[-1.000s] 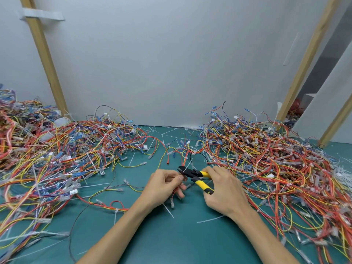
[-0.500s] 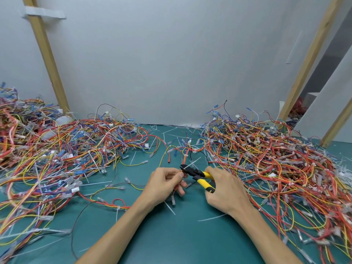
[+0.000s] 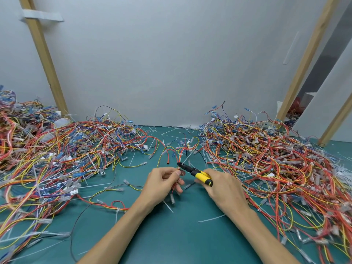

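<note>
Cutters (image 3: 198,173) sit in the right hand (image 3: 222,185), fingers curled round the yellow handles. The wires (image 3: 178,168) are right at the cutters' tip, pinched and lifted there by the left hand (image 3: 162,184) (likely so the blades can snip cleanly).
</note>
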Demonstrator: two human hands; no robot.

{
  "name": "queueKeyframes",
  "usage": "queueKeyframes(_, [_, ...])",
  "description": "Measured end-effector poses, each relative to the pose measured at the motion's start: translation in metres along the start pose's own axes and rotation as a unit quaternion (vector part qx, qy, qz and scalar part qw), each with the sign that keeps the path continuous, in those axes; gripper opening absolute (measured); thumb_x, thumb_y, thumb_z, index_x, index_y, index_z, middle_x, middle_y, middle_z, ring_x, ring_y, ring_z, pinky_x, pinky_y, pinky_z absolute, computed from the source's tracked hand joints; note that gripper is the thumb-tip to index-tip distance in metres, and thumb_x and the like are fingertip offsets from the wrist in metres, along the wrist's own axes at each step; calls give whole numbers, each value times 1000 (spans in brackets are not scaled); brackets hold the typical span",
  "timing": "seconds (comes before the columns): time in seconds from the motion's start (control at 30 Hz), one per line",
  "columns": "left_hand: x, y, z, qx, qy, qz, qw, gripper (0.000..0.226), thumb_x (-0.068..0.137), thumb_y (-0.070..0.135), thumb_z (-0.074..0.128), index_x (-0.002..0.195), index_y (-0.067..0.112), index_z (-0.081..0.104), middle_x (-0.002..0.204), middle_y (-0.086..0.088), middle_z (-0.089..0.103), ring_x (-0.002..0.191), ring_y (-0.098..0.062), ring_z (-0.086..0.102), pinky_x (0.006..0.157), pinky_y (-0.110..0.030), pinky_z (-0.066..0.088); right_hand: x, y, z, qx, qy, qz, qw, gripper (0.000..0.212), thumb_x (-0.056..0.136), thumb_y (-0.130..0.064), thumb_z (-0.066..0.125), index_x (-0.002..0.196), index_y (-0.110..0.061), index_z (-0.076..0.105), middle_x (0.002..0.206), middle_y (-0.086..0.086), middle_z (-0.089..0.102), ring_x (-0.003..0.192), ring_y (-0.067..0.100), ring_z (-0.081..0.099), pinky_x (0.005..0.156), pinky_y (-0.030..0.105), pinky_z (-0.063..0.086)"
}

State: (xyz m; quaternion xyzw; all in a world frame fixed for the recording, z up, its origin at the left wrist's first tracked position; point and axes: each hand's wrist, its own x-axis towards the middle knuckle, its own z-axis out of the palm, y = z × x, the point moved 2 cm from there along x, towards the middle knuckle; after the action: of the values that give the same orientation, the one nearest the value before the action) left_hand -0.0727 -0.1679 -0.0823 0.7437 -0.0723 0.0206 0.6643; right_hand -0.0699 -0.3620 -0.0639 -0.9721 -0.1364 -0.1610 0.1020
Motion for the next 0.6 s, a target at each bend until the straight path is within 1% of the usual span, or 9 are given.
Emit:
queueKeyframes(0.07, [0,0,0,-6,2,1,1000,20,99,11,52,90,8,70,67,-1,69,52,-17,64,59,-23,49,-1,-1,0,-9,5,-1,1000,40,91,-67,45,100,-31,60,84,-5,68,82,23,64,60,33,39])
queueKeyframes(0.1, [0,0,0,-7,2,1,1000,20,99,11,52,91,8,70,67,-1,69,52,-17,63,59,-24,49,-2,-2,0,-3,10,-1,1000,43,90,-70,44,96,-30,60,79,-5,67,79,23,64,60,33,41])
queueKeyframes(0.17, [-1,1,0,-8,0,4,1000,20,99,11,52,91,7,70,68,-1,69,52,-17,63,60,-24,50,-4,-3,-1,16,24,4,1000,55,83,-79,39,86,-27,59,68,-5,62,72,22,63,61,34,48])
queueKeyframes(0.23, [-1,1,0,-6,-6,5,1000,19,99,12,52,93,6,70,68,-1,69,52,-17,63,59,-23,50,-6,-3,-2,32,41,13,999,67,76,-87,31,77,-25,57,59,-5,57,65,20,61,61,34,49])
queueKeyframes(0.27, [-1,1,0,-4,-10,5,1000,19,99,12,53,93,6,70,68,-1,69,52,-17,63,59,-21,49,-6,-3,-2,43,47,17,998,69,76,-87,28,73,-24,55,56,-5,55,62,19,59,60,34,50])
queueKeyframes(0.4, [-2,2,0,0,-19,4,1000,19,99,12,52,95,5,69,69,0,70,52,-16,63,54,-16,45,-7,-3,-1,47,45,20,998,70,83,-82,22,68,-21,52,56,-2,55,60,20,57,60,37,49])
queueKeyframes(0.6, [-4,6,0,-17,-42,-5,999,20,100,9,50,97,0,68,68,0,69,50,-13,62,52,-14,43,-5,-2,0,39,35,20,998,70,84,-81,25,68,-18,52,57,0,55,62,23,57,60,36,48])
